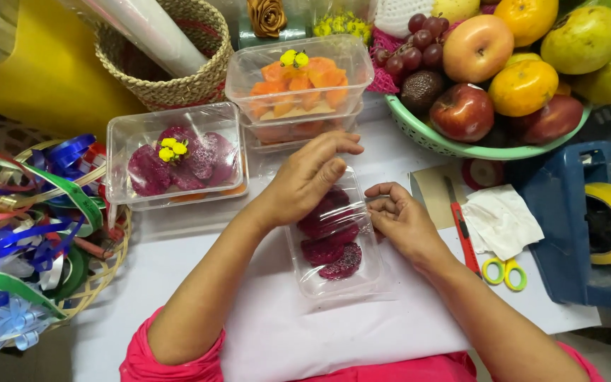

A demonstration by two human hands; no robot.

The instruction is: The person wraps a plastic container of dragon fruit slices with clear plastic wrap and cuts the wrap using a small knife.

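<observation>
In the head view, a clear rectangular plastic tray [334, 258] of magenta dragon-fruit slices [330, 244] is seen on the white worktop [178, 262]. It is pressed at its far end by the left hand [305, 180], fingers [334, 145] bent flat, and pinched at its right edge by the right hand [401, 219], fingers curled. Behind, a lidded clear box [175, 155] of dragon fruit and a clear box [298, 78] of orange papaya are placed. A green fruit basket [461, 145] stands far right.

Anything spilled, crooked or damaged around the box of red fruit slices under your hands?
Nothing stands out. The clear box of red slices sits flat between the left hand and right hand, no spillage. The knife and scissors lie tidy beside it.
</observation>
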